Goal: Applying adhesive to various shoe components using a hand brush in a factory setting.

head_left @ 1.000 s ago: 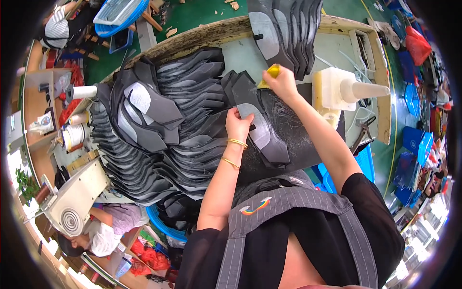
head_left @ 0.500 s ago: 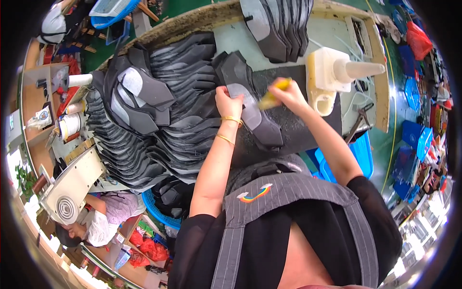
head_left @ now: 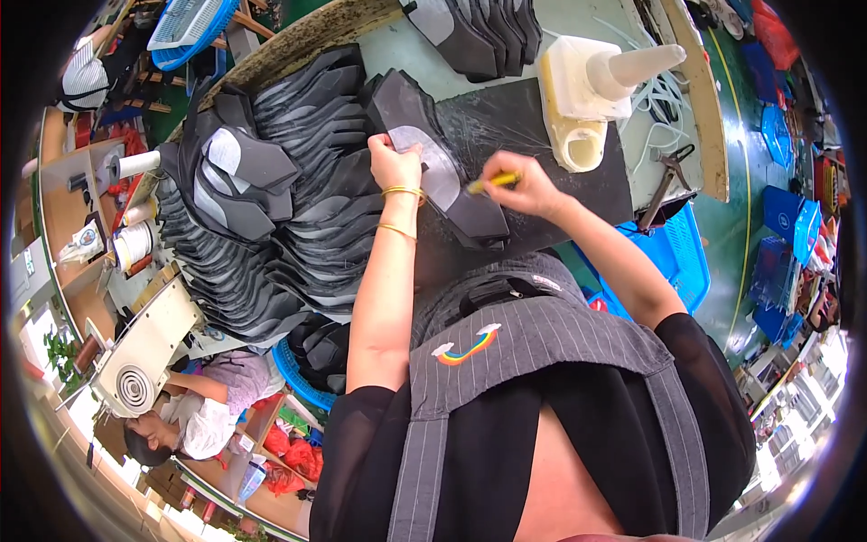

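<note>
A dark grey, curved foam-like piece [head_left: 476, 217] with a light grey patch lies slantwise on a black mat [head_left: 506, 117]. My left hand [head_left: 396, 166] pinches its left edge, with the thumb on the patch. Closed round a small yellow-handled brush [head_left: 502, 180], my right hand [head_left: 531, 188] is at the right side of the piece. The brush tip sits at the patch's right edge; whether it touches is hard to tell. Beyond my right hand stands a whitish plastic bottle [head_left: 578, 95] with a cone-shaped spout and yellowish contents.
Overlapping rows of similar dark pieces [head_left: 330, 194] fill the table's left side, with a loose heap [head_left: 244, 172] on them. More pieces [head_left: 474, 36] lie at the far edge. Pliers-like tool [head_left: 666, 185] and blue crate [head_left: 673, 257] are at right. A person [head_left: 203, 415] sits lower left.
My right hand and the brush have come down and slightly left along the piece's right edge. The whole view has shifted, so the table's things appear further up and left.
</note>
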`<state>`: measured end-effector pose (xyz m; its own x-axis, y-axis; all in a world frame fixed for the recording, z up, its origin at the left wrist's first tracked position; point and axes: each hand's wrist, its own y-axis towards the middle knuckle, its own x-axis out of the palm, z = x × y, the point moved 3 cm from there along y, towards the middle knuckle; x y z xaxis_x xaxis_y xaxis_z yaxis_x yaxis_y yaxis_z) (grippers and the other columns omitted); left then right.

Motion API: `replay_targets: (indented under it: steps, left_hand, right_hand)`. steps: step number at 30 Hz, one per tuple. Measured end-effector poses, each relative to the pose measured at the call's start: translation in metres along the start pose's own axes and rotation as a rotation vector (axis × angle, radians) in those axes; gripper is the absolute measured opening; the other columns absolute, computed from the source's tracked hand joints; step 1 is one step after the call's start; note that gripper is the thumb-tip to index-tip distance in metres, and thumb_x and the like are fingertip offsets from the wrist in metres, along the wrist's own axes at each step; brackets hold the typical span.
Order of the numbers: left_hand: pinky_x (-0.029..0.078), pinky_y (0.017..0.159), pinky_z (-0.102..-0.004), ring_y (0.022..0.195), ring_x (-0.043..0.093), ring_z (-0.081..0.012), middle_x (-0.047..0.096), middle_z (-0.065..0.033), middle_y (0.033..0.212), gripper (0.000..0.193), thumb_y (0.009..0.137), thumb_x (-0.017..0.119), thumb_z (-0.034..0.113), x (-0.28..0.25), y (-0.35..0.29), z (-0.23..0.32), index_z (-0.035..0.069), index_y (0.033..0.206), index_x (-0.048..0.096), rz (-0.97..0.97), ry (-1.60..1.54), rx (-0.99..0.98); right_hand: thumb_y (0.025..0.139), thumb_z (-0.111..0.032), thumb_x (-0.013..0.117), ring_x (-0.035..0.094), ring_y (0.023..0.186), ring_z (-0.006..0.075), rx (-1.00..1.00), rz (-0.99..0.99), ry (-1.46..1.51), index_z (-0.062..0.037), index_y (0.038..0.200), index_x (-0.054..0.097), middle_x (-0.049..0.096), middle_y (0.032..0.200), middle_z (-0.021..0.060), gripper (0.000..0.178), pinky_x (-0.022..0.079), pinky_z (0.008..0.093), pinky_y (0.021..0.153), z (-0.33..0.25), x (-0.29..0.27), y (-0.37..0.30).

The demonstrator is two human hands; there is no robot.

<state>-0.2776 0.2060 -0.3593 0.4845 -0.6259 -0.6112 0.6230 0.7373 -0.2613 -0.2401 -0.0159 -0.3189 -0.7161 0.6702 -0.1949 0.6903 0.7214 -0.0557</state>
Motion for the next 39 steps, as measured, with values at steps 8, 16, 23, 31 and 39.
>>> replay_targets:
  steps: [8,16,23,31,39]
  left_hand:
    - [0.05,0.065,-0.0305,0.071,0.062,-0.0164,0.064,-0.0047,0.084,0.023,0.086,0.063,0.022,-0.004,0.02,-0.024,0.002,0.096,0.057,-0.51,-0.676,-0.411]
    - [0.048,0.068,-0.0278,0.075,0.061,-0.0152,0.064,-0.0043,0.084,0.016,0.082,0.059,0.018,-0.01,0.017,-0.011,0.005,0.09,0.06,-0.686,-0.944,-0.483]
    - [0.044,0.073,-0.029,0.078,0.056,-0.0152,0.06,-0.0016,0.081,0.008,0.074,0.055,0.001,-0.05,-0.025,0.015,0.004,0.081,0.057,-0.607,-1.057,-0.264]
    - [0.032,0.102,-0.0374,0.118,0.046,-0.0265,0.057,-0.0098,0.113,0.041,0.078,0.048,0.003,-0.098,-0.086,0.075,0.001,0.119,0.05,-0.644,-1.097,0.106]
    - [0.042,0.065,-0.0244,0.072,0.051,-0.01,0.055,-0.0006,0.083,0.019,0.077,0.051,0.005,-0.005,0.1,0.175,0.005,0.096,0.054,-0.583,-0.961,0.187]
  right_hand:
    - [0.08,-0.017,0.068,0.054,0.059,0.0072,0.337,0.097,0.267,-0.0018,0.074,0.059,0.059,0.07,0.0023,0.019,0.044,0.0228,0.053,-0.021,-0.019,0.016]
    - [0.069,-0.016,0.071,0.057,0.062,0.0288,-0.222,-0.07,-0.301,-0.006,0.071,0.053,0.053,0.066,0.01,0.021,0.046,0.0362,0.054,-0.046,0.043,0.067]
    - [0.084,-0.016,0.064,0.058,0.064,0.0078,0.347,0.396,0.2,-0.0035,0.085,0.059,0.062,0.074,0.003,0.014,0.047,0.0221,0.056,-0.044,-0.01,0.005]
    - [0.081,-0.019,0.068,0.053,0.063,0.0055,0.265,0.389,0.224,-0.0007,0.082,0.059,0.059,0.069,0.0009,0.021,0.043,0.0221,0.055,0.0,-0.007,0.025]
    - [0.086,-0.015,0.062,0.056,0.058,0.0081,0.284,0.806,0.236,-0.001,0.086,0.059,0.061,0.071,0.0029,0.014,0.044,0.0199,0.054,-0.03,-0.105,-0.085]
